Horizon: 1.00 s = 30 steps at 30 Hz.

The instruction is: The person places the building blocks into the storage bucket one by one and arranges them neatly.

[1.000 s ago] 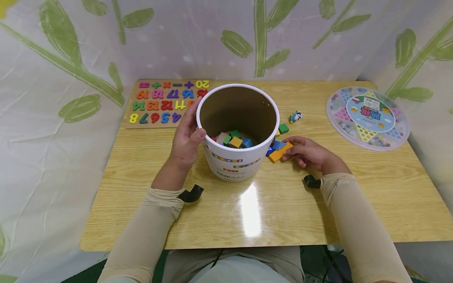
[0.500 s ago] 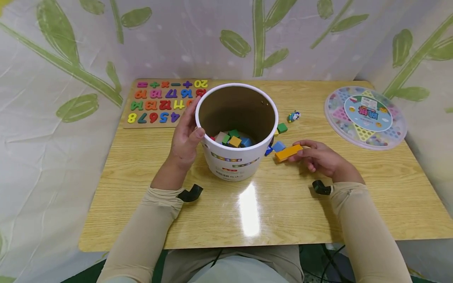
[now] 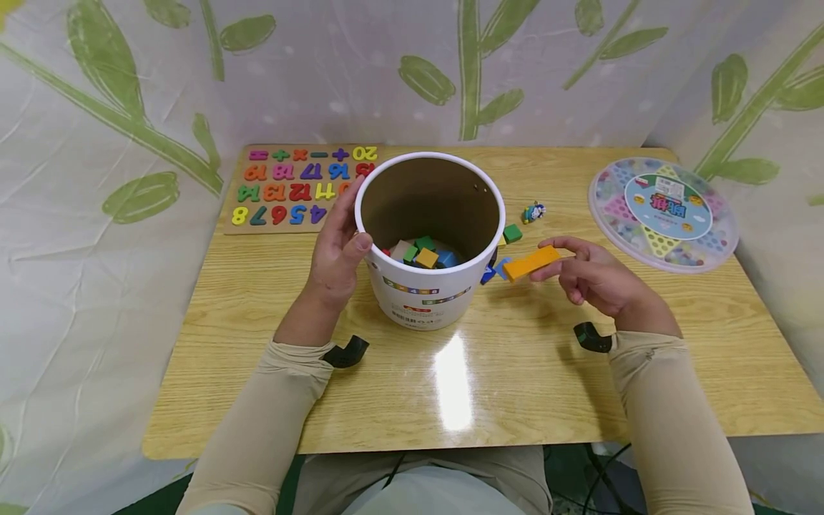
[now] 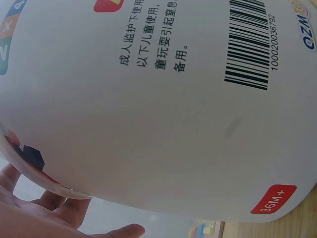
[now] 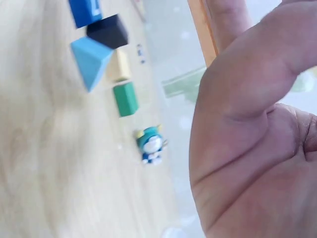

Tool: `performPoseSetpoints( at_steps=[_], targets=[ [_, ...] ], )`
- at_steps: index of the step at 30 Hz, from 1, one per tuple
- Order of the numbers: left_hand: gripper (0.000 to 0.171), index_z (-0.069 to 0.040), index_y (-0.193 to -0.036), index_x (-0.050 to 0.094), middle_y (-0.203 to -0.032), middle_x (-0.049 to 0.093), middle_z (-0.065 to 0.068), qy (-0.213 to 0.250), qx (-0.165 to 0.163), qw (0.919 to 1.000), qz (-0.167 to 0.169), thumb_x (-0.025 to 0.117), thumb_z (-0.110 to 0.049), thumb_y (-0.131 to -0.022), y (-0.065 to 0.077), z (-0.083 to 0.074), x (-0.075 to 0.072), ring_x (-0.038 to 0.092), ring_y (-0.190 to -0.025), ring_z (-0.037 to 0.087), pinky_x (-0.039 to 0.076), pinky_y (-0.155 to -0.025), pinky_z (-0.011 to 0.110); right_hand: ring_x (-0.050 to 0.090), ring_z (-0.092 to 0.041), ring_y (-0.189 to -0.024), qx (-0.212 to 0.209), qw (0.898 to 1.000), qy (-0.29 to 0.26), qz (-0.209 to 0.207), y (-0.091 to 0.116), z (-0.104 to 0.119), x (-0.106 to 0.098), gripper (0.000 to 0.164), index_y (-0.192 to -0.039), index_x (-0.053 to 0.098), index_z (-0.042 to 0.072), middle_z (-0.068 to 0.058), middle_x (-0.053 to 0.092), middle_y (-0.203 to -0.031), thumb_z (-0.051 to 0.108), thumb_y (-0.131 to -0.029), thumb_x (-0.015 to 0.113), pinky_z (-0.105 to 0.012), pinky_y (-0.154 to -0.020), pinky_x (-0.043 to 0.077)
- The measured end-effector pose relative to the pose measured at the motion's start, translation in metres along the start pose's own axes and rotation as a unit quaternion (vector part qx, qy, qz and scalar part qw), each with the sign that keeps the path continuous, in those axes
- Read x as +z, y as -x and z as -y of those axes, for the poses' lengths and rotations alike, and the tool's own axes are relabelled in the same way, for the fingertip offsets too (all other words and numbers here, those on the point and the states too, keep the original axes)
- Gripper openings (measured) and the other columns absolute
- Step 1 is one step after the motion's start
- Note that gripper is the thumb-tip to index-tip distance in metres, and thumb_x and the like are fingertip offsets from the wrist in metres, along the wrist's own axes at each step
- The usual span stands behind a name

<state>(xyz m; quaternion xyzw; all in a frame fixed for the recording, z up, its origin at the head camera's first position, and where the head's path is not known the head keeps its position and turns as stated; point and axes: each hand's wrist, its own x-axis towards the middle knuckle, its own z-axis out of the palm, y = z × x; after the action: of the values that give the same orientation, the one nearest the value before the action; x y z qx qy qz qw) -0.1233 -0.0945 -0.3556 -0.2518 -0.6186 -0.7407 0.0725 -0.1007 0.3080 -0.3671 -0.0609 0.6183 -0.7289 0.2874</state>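
Observation:
A white bucket (image 3: 421, 297) stands upright on the table with several coloured blocks (image 3: 428, 257) inside. My left hand (image 3: 336, 261) holds the bucket's left side, its thumb at the rim; the left wrist view has the bucket wall (image 4: 148, 134) up close. Right of the bucket, my right hand (image 3: 595, 277) pinches a long orange block (image 3: 531, 263) by one end, tilted above the table. Only a sliver of that orange block (image 5: 202, 29) shows beside the fingers in the right wrist view. Below it lie a light blue triangular block (image 5: 90, 62), a dark block (image 5: 108, 31) and a blue block (image 5: 85, 12).
A green block (image 3: 512, 233) and a small figurine (image 3: 533, 212) lie right of the bucket. Behind my left hand is a number puzzle board (image 3: 277, 179). A round clear game box (image 3: 663, 214) sits at the back right, near the patterned wall (image 3: 360, 86).
My right hand has lifted the orange block off the other blocks and drawn it to the right, uncovering the light blue one. The left hand and the bucket have stayed in place.

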Motion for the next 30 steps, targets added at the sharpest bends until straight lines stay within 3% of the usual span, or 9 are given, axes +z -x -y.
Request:
performPoseSetpoints(
  at_steps=[7, 13, 18, 22, 25, 27, 30],
  targets=[
    [0.086, -0.015, -0.147, 0.032, -0.145, 0.035, 0.013, 0.009, 0.0, 1.0, 0.0, 0.065, -0.057, -0.08, 0.0, 0.002, 0.0, 0.032, -0.132, 0.038, 0.039, -0.101, 0.049, 0.031, -0.023, -0.044, -0.046, 0.999, -0.01, 0.021, 0.006, 0.019, 0.011, 0.043, -0.138, 0.024, -0.004, -0.015, 0.07, -0.102, -0.001, -0.098, 0.039, -0.022, -0.041, 0.039],
    [0.086, -0.014, -0.148, 0.032, -0.145, 0.035, 0.013, 0.004, 0.004, 1.0, 0.002, 0.064, -0.057, -0.081, 0.001, 0.001, 0.001, 0.031, -0.132, 0.038, 0.039, -0.101, 0.048, 0.023, -0.025, -0.048, -0.111, 0.992, -0.034, 0.053, 0.016, 0.042, 0.026, 0.042, -0.138, 0.022, -0.007, -0.017, 0.07, -0.101, -0.004, -0.098, 0.034, -0.024, -0.041, 0.035],
    [0.086, -0.013, -0.147, 0.031, -0.145, 0.034, 0.014, 0.005, 0.005, 1.0, 0.002, 0.064, -0.057, -0.081, 0.0, 0.002, 0.0, 0.031, -0.132, 0.038, 0.039, -0.102, 0.049, 0.025, -0.023, -0.047, -0.164, 0.982, -0.073, 0.065, 0.025, 0.06, 0.039, 0.04, -0.136, 0.029, -0.009, -0.019, 0.07, -0.1, -0.005, -0.097, 0.031, -0.021, -0.042, 0.04],
    [0.086, -0.012, -0.148, 0.031, -0.145, 0.035, 0.014, 0.005, 0.007, 1.0, 0.004, 0.064, -0.057, -0.081, 0.0, 0.002, 0.0, 0.031, -0.132, 0.039, 0.039, -0.101, 0.049, 0.028, -0.021, -0.051, -0.198, 0.967, -0.116, 0.109, 0.026, 0.07, 0.046, 0.038, -0.136, 0.033, -0.006, -0.023, 0.067, -0.104, -0.004, -0.098, 0.028, -0.023, -0.042, 0.034],
    [0.085, -0.012, -0.147, 0.031, -0.145, 0.035, 0.013, 0.0, 0.01, 0.9999, 0.004, 0.062, -0.057, -0.082, 0.0, 0.003, 0.0, 0.032, -0.132, 0.038, 0.038, -0.101, 0.052, 0.032, -0.02, -0.054, -0.215, 0.957, -0.134, 0.14, 0.024, 0.076, 0.053, 0.037, -0.137, 0.031, -0.007, -0.026, 0.065, -0.108, 0.002, -0.1, 0.032, -0.025, -0.044, 0.032],
    [0.085, -0.012, -0.147, 0.031, -0.145, 0.035, 0.013, -0.002, 0.011, 0.9999, 0.004, 0.062, -0.057, -0.082, 0.0, 0.002, 0.0, 0.032, -0.132, 0.038, 0.038, -0.101, 0.053, 0.034, -0.02, -0.055, -0.218, 0.956, -0.137, 0.142, 0.021, 0.081, 0.061, 0.038, -0.137, 0.029, -0.007, -0.027, 0.064, -0.108, 0.003, -0.101, 0.034, -0.024, -0.045, 0.034],
    [0.086, -0.012, -0.147, 0.031, -0.145, 0.035, 0.014, 0.004, 0.008, 1.0, 0.002, 0.064, -0.057, -0.081, 0.0, 0.002, 0.0, 0.032, -0.132, 0.038, 0.039, -0.102, 0.05, 0.036, -0.018, -0.051, -0.209, 0.964, -0.119, 0.115, 0.015, 0.088, 0.075, 0.04, -0.136, 0.027, -0.008, -0.023, 0.067, -0.104, 0.001, -0.098, 0.036, -0.022, -0.045, 0.039]
  ],
)
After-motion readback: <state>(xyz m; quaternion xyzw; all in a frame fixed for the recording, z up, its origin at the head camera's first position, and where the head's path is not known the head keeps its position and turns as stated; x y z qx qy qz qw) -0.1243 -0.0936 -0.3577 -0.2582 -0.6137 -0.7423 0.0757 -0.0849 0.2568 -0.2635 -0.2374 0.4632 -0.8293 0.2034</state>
